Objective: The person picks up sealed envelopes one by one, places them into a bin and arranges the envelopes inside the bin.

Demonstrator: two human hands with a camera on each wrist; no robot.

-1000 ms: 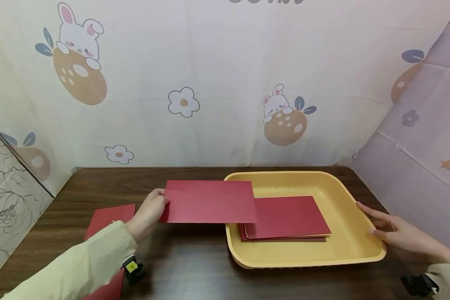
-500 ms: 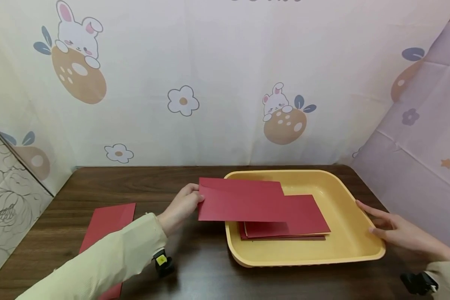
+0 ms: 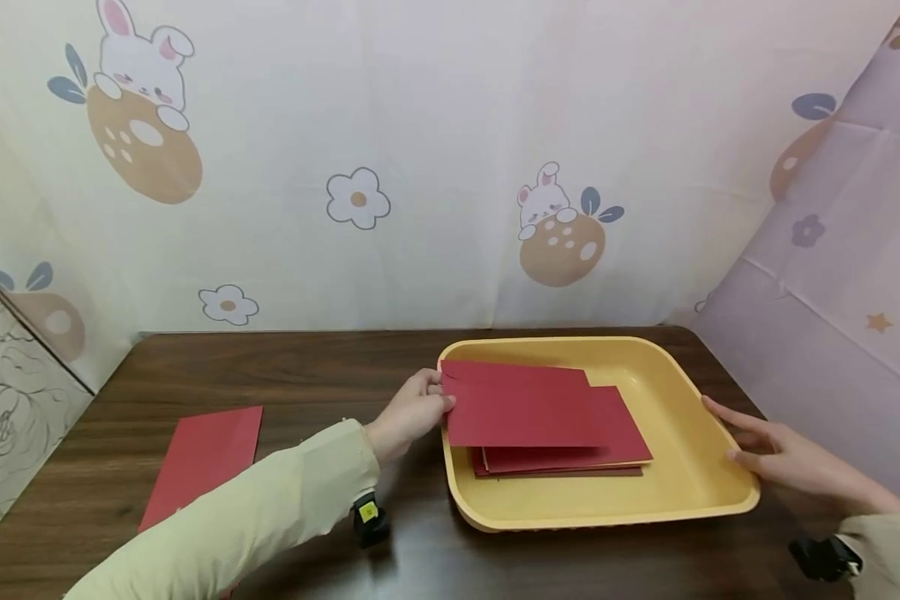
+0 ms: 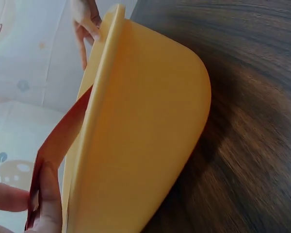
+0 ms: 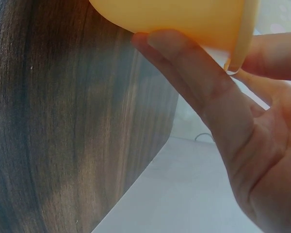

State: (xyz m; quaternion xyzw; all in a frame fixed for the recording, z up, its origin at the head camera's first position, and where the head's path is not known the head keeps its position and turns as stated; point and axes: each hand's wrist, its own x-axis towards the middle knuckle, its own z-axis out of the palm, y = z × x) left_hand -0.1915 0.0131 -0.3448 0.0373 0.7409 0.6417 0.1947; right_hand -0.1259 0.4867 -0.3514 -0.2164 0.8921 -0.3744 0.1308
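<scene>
My left hand (image 3: 412, 414) pinches the left edge of a red envelope (image 3: 521, 404) between thumb and fingers. The envelope hangs over the left side of a yellow plastic tray (image 3: 671, 437) and covers part of a stack of red envelopes (image 3: 624, 433) inside. In the left wrist view the held envelope (image 4: 63, 131) slants over the tray's rim (image 4: 102, 82). At the tray's right side, my right hand (image 3: 791, 462) holds the rim. The right wrist view has its fingers (image 5: 203, 82) under the outer wall and the thumb over the rim.
More red paper, looking like envelopes (image 3: 202, 458), lies on the dark wooden table (image 3: 322, 367) at the left, partly hidden by my left sleeve (image 3: 270, 500). A patterned cloth (image 3: 435, 250) hangs behind the table, and another (image 3: 832, 317) borders it on the right.
My left hand has carried the red envelope to the right, from the tray's left edge to over the stack. My right hand stays on the rim.
</scene>
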